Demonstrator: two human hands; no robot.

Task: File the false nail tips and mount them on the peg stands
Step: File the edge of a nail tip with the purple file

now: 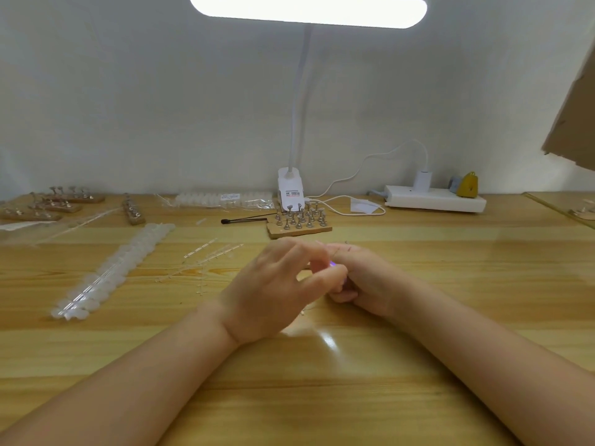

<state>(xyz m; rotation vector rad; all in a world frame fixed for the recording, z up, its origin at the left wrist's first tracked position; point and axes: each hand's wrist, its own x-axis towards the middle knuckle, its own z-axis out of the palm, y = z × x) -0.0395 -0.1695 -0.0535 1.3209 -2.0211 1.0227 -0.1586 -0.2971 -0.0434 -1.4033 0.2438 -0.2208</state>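
Two hands meet mid-table (pixel 418 365), just in front of the wooden peg stand (pixel 298 220), which I'll use as the landmark. The lamp (pixel 307 9) clips in right behind that stand. Left of the stand, a long strip of false nail tips (pixel 112 273) runs diagonally toward me. The left hand (pixel 273 294) has fingers curled in, thumb and fingertips pinching something tiny; can't tell what, probably a tip. The right hand (pixel 363 281) is curled too, touching the left, gripping something with a purple glint, mostly hidden. Far left of the stand sit more peg stands (pixel 58 201). A black-tipped stick (pixel 244 220) lies just left of the stand.
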